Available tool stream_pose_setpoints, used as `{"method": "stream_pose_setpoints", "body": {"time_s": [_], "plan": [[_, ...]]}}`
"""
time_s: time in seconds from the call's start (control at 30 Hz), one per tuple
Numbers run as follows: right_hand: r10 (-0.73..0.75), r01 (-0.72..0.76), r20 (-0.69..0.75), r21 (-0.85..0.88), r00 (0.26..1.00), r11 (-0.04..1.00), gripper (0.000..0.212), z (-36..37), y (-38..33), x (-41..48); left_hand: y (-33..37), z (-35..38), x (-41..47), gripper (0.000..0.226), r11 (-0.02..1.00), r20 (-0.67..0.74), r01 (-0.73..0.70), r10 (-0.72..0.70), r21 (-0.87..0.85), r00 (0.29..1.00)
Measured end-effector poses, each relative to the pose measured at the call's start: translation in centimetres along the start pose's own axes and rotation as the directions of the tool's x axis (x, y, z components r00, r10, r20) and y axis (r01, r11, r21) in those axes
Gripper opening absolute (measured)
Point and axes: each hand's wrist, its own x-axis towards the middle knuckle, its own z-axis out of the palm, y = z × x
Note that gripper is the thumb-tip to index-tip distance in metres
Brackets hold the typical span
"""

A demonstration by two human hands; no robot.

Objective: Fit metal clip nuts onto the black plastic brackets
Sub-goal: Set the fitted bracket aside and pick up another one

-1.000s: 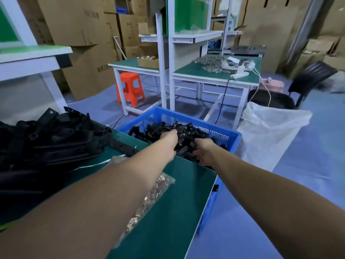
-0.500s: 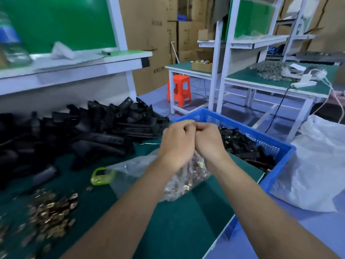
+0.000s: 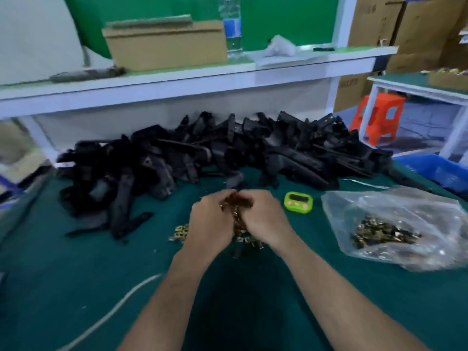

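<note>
Your left hand (image 3: 211, 224) and right hand (image 3: 263, 221) were together at the middle of the frame, just above the green mat (image 3: 76, 274). The fingers of both curled in and gripped a small clump (image 3: 236, 201) of dark and brassy pieces between them. Blur made it impossible to tell whether that clump was clip nuts alone or a small bracket with nuts, and your knuckles hid the fingertips. Loose clip nuts (image 3: 179, 232) lay on the mat just left of your left wrist, and more showed below the hands, partly covered by them. The black brackets (image 3: 215, 153) were heaped in a long pile across the middle of the frame beyond your hands, against the foot of the white shelf (image 3: 177, 82); single parts were hard to pick out. At right a clear plastic bag (image 3: 354, 203) held more nuts, dim through the film. A green timer (image 3: 298, 202) sat between the bag and your right hand, its display unreadable. A blue crate (image 3: 445, 171) was cut off by the right edge, a water bottle (image 3: 231, 26) by the top edge, and a white cord (image 3: 114, 307) ran out at the bottom left. An orange stool (image 3: 379, 117) stood at upper right, partly behind a white table leg (image 3: 367, 115).
</note>
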Motion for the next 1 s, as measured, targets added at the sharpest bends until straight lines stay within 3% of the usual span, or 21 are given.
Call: {"method": "stream_pose_setpoints", "body": {"time_s": [0.1,0.27,0.37,0.47,0.57,0.7,0.83,0.9,1.0], "plan": [[-0.034,0.039,0.051,-0.094,0.998,0.995,0.034,3.1,1.0,1.7,-4.7,-1.4,0.2,0.047,0.983,0.015,0.111,-0.114,0.144,0.993],[-0.014,0.07,0.163,-0.341,0.986,0.937,0.062,6.3,2.8,4.5,-10.3,-2.1,1.5,0.07,0.926,0.039,0.189,-0.213,0.325,0.976],[-0.08,0.155,0.169,-0.502,0.982,0.851,0.068,7.8,3.6,6.0,-11.8,-0.8,2.8,0.075,0.869,0.073,0.17,-0.229,0.465,0.971],[-0.112,0.179,0.15,-0.572,0.982,0.801,0.068,8.8,4.3,6.8,-11.7,0.7,4.3,0.074,0.867,0.089,0.17,-0.238,0.469,0.967],[-0.148,0.184,0.11,-0.529,0.983,0.828,0.067,9.2,4.1,8.2,-11.7,1.4,5.4,0.065,0.878,0.088,0.129,-0.19,0.461,0.978],[-0.08,0.057,-0.021,-0.525,0.997,0.849,0.072,8.4,3.4,11.6,-11.4,1.2,5.5,0.042,0.931,0.109,-0.002,-0.041,0.365,0.993],[0.038,-0.064,-0.056,-0.571,0.998,0.819,0.058,8.0,2.7,13.6,-10.6,0.2,5.3,0.024,0.983,-0.046,0.1,-0.094,0.155,0.995],[-0.004,-0.06,-0.133,-0.473,0.991,0.879,0.044,7.6,2.8,13.5,-10.6,-0.2,5.2,0.02,0.985,-0.099,0.126,-0.115,0.117,0.988],[-0.024,-0.027,-0.244,-0.206,0.969,0.978,0.043,6.5,2.9,12.3,-10.6,-0.6,5.4,0.022,0.977,-0.156,0.192,-0.175,0.094,0.972]]}}
